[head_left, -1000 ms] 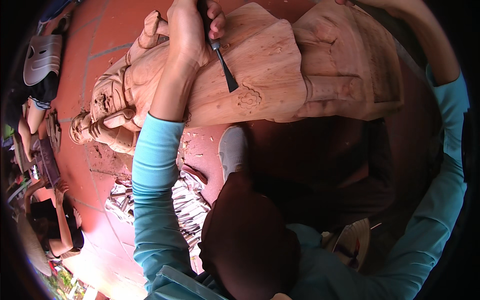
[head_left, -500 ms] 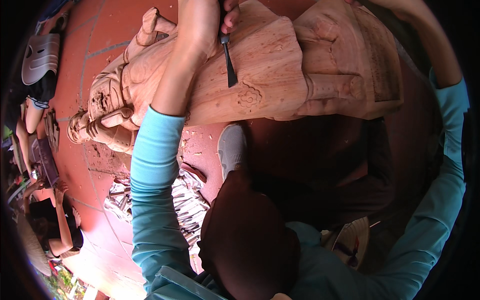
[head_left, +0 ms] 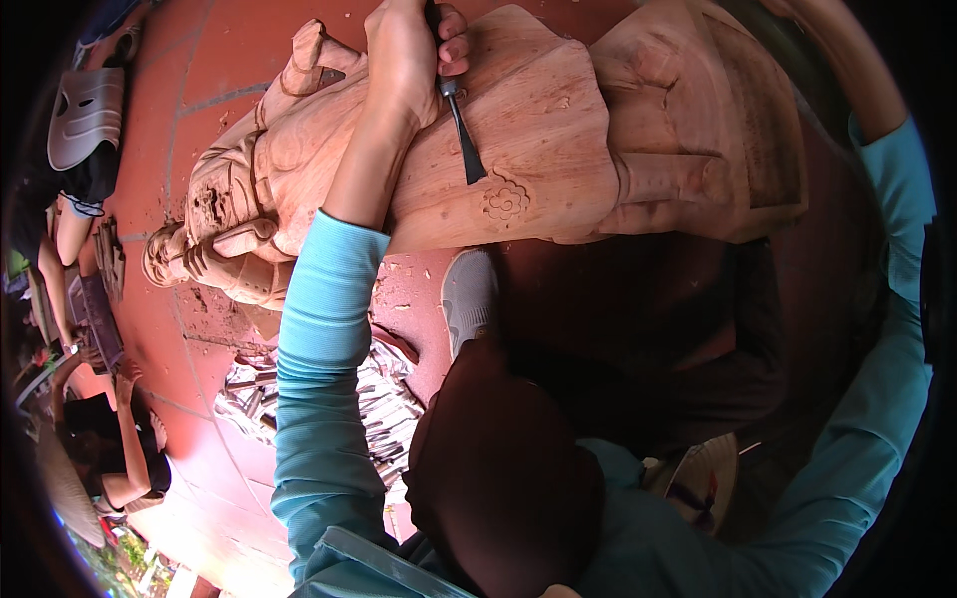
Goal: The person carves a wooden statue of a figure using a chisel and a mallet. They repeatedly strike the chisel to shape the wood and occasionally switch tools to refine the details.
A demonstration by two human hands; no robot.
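My left hand (head_left: 407, 58) is closed round the handle of a carving chisel (head_left: 463, 140), over the middle of a large carved wooden figure (head_left: 543, 110). The flared black blade slants down toward a swirl motif cut into the figure's robe; whether its tip touches the wood I cannot tell. The figure lies on its back across the view, head at the left and broad base at the right. At the upper right, my right forearm (head_left: 847, 60) reaches toward the top edge, where the hand is nearly all cut off and its fingers are hidden.
Below the figure, a striped cloth (head_left: 384, 399) carries several carving tools. My grey shoe (head_left: 469, 294) stands close to the figure's lower side. Wood chips dot the red tiled floor (head_left: 199, 419). At the left are other people's arms, a grey plastic stool (head_left: 88, 118) and a woven hat (head_left: 70, 488).
My left hand and the chisel have shifted slightly down and right in the picture. The whole scene has shifted a little too. My right hand has slipped further past the top edge.
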